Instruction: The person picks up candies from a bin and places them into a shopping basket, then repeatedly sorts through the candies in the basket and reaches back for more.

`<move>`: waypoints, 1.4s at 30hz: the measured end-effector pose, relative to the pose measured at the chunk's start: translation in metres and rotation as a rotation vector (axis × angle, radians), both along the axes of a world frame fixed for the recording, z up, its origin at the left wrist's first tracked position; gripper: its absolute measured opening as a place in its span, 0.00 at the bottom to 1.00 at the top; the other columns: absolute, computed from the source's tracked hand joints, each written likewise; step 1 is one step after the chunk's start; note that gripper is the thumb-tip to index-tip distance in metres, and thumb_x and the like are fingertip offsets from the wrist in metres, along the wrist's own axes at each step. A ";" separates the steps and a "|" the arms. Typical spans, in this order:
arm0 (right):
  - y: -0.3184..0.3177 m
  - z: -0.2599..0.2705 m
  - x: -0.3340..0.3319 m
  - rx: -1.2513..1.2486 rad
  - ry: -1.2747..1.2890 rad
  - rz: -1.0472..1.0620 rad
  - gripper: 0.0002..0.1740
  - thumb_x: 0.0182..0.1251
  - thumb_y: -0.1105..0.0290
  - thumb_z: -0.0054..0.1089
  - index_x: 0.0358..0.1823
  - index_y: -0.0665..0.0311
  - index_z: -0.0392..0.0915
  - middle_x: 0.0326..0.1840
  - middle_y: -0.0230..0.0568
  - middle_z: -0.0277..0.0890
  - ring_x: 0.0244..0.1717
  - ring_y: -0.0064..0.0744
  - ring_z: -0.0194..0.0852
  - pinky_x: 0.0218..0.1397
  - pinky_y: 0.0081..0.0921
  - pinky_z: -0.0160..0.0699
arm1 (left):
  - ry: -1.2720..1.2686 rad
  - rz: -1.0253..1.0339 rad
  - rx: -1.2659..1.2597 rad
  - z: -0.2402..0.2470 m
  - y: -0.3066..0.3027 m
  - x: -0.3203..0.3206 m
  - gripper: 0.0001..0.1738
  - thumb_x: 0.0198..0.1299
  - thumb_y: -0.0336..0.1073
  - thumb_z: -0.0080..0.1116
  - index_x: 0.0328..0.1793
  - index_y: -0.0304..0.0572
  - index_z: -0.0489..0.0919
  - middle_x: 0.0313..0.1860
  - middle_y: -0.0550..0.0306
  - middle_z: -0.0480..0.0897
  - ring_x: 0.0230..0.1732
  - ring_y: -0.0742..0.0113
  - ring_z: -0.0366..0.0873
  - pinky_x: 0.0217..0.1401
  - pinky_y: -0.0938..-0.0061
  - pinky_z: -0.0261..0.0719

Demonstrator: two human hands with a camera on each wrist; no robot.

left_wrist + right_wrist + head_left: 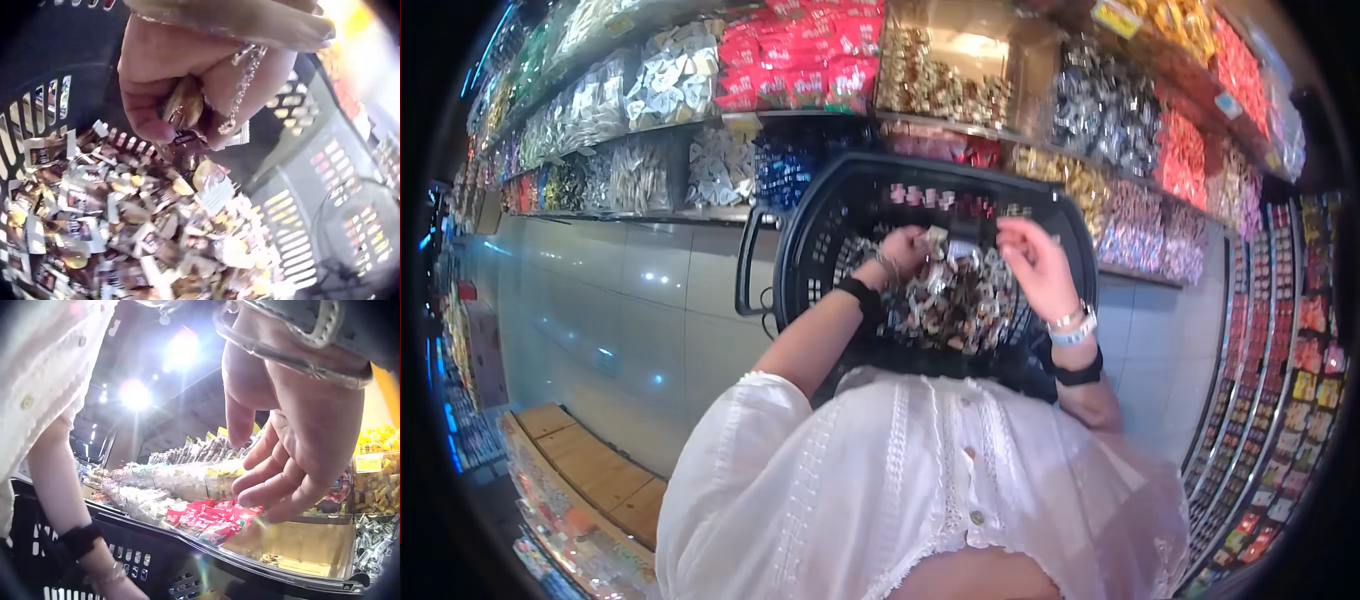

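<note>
A black plastic basket (798, 235) holds a heap of small wrapped sweets (960, 305), brown and white in the left wrist view (131, 231). Over the heap, the left hand (903, 252) curls its fingers round a few wrapped sweets (186, 147), some poking out below the fingers of that hand (187, 81). The right hand (1038, 268) hovers above the basket's right part, fingers loosely bent, with nothing seen in it; the right wrist view shows this hand (287, 425) above the basket's rim (206, 550).
Shelves of bagged and loose sweets stand beyond the basket, with red packets (800, 60) and a partly filled carton (980, 50). Tiled floor (640, 300) lies to the left, a wooden ledge (590, 465) at lower left. Racks (1260, 380) stand at right.
</note>
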State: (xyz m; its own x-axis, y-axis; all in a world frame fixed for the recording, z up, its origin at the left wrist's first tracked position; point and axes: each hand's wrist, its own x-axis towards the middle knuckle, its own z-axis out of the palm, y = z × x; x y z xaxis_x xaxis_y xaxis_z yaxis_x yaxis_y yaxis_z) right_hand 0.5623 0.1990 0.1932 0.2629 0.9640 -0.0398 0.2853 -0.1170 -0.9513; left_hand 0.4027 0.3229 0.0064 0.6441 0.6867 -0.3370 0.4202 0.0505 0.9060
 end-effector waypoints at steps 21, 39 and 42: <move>-0.024 -0.001 -0.047 0.112 0.395 0.006 0.07 0.54 0.73 0.55 0.34 0.69 0.73 0.29 0.32 0.74 0.30 0.15 0.69 0.34 0.13 0.67 | -0.073 -0.194 0.288 0.197 -0.079 -0.028 0.12 0.50 0.33 0.57 0.38 0.35 0.71 0.18 0.69 0.71 0.20 0.85 0.66 0.21 0.86 0.65; -0.046 -0.014 -0.045 0.166 0.650 -0.258 0.07 0.59 0.70 0.48 0.31 0.66 0.73 0.18 0.26 0.67 0.18 0.12 0.62 0.23 0.10 0.62 | -0.391 -0.021 -0.134 0.200 -0.095 -0.024 0.09 0.54 0.32 0.53 0.41 0.36 0.74 0.25 0.67 0.75 0.21 0.86 0.65 0.22 0.90 0.63; -0.048 -0.017 -0.047 0.181 0.611 -0.207 0.09 0.60 0.70 0.47 0.33 0.69 0.72 0.21 0.29 0.70 0.21 0.15 0.67 0.28 0.12 0.68 | -0.468 0.036 -0.055 0.190 -0.094 -0.023 0.10 0.51 0.29 0.55 0.40 0.34 0.73 0.25 0.67 0.74 0.26 0.84 0.67 0.29 0.90 0.67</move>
